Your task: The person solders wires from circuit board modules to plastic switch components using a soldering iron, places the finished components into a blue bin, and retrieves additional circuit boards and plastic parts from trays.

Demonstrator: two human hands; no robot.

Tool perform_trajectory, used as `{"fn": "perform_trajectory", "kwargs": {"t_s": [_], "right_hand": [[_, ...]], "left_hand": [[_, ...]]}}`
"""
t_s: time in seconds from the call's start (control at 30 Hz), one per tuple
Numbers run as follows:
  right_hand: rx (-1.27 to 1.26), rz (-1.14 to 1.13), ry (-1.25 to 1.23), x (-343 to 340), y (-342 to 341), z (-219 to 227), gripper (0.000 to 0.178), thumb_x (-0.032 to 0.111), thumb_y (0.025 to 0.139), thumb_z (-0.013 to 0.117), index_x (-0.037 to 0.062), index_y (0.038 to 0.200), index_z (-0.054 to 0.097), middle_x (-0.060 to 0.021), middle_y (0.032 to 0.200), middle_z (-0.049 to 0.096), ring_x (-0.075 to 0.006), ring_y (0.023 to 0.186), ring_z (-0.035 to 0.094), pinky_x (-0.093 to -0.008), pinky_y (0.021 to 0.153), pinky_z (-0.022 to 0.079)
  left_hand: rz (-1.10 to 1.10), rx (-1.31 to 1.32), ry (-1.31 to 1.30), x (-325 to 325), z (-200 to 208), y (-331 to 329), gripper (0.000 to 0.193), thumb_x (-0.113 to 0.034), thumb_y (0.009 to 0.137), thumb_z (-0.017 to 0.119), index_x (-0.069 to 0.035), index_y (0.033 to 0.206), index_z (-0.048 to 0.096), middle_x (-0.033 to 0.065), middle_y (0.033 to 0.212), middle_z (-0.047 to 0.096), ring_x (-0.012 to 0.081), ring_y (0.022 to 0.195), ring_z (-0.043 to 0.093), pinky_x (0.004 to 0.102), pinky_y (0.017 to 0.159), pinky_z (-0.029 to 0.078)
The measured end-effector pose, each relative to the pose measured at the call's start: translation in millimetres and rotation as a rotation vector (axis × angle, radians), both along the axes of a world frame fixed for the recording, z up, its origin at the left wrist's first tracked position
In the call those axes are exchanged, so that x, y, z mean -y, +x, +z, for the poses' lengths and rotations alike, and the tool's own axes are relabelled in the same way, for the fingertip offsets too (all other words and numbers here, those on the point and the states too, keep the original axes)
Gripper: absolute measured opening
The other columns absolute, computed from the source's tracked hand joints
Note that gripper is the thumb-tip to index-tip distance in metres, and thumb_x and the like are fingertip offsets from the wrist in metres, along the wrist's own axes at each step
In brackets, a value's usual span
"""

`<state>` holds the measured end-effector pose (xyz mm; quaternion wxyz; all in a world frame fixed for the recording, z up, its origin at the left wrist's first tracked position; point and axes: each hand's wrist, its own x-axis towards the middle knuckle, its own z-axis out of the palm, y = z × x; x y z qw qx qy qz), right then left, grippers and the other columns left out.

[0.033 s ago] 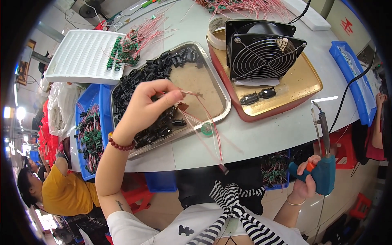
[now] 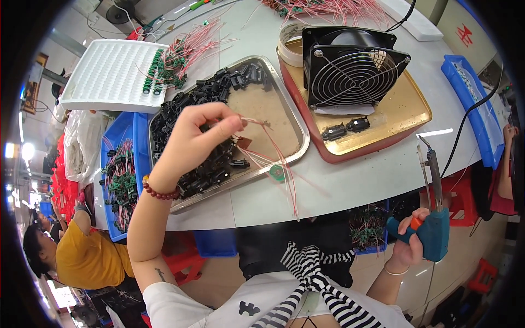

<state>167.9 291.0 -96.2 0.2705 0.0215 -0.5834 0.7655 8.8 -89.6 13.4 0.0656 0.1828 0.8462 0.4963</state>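
My left hand (image 2: 205, 136) is raised over the metal tray (image 2: 301, 128), thumb and forefinger pinched on thin red and white wires (image 2: 276, 145). The wires hang down past the tray's near rim and over the table edge. Just below the fingertips is a small brown piece (image 2: 244, 143); whether it is joined to the wires I cannot tell. A round green piece (image 2: 277, 173) shows behind the wires at the rim. Many black plastic housings (image 2: 186, 109) fill the tray's left part. Off to the right, below the table edge, my right hand (image 2: 410, 240) grips a blue soldering gun (image 2: 436, 235), tip upward.
A black fan (image 2: 355, 76) stands on a gold-topped box (image 2: 404, 117) beside two black housings (image 2: 345, 129). At left are a white perforated tray (image 2: 109, 74) and a blue bin (image 2: 143, 142) with wired green boards. Another person (image 2: 85, 257) sits at left.
The hanging wires have swung slightly, and their lower ends have shifted up. My left hand has barely moved; my right hand holds still with the soldering gun.
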Motion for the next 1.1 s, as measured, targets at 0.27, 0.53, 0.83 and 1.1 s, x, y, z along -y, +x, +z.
{"fn": "perform_trajectory", "kwargs": {"t_s": [0.27, 0.53, 0.83, 1.1], "right_hand": [[0.004, -0.014, 0.004, -1.4, 2.1, -0.4, 0.047, 0.015, 0.067, 0.059, -0.0044, 0.109, 0.047, -0.0164, 0.103, 0.048, -0.0163, 0.058, 0.051, -0.0236, 0.054, 0.040], [0.016, -0.011, 0.005, -4.5, 3.7, -2.6, 0.047, 0.015, 0.068, 0.059, -0.0042, 0.109, 0.045, -0.0161, 0.103, 0.048, -0.0157, 0.059, 0.050, -0.0242, 0.056, 0.040], [-0.004, 0.030, -0.002, -2.1, 1.6, -0.5, 0.047, 0.013, 0.068, 0.058, -0.0042, 0.110, 0.046, -0.0163, 0.104, 0.048, -0.0162, 0.061, 0.051, -0.0244, 0.057, 0.041], [0.001, 0.018, 0.011, -0.9, 2.4, 1.5, 0.046, 0.014, 0.068, 0.058, -0.0038, 0.109, 0.047, -0.0160, 0.104, 0.048, -0.0163, 0.060, 0.051, -0.0241, 0.056, 0.040]], "left_hand": [[0.185, -0.263, 0.087, -7.4, 42.5, 16.0, 0.017, -0.012, 0.090, 0.051, 0.002, 0.086, 0.061, 0.0049, 0.081, 0.065, 0.0023, 0.056, 0.048, 0.0160, 0.050, 0.037], [0.385, -0.613, 0.254, -8.6, 19.2, 69.7, 0.019, -0.014, 0.092, 0.048, 0.001, 0.087, 0.058, 0.0057, 0.060, 0.059, 0.0046, 0.043, 0.049, 0.0157, 0.039, 0.033], [0.197, -0.270, -0.266, -12.3, -41.1, 70.0, 0.009, -0.009, 0.077, 0.065, -0.001, 0.073, 0.064, 0.0074, 0.065, 0.060, 0.0167, 0.059, 0.056, 0.0266, 0.054, 0.044], [0.092, -0.344, -0.415, -33.5, -30.0, 53.3, 0.022, -0.015, 0.075, 0.068, -0.005, 0.093, 0.060, 0.0081, 0.070, 0.055, 0.0235, 0.069, 0.055, 0.0315, 0.060, 0.045]]}}
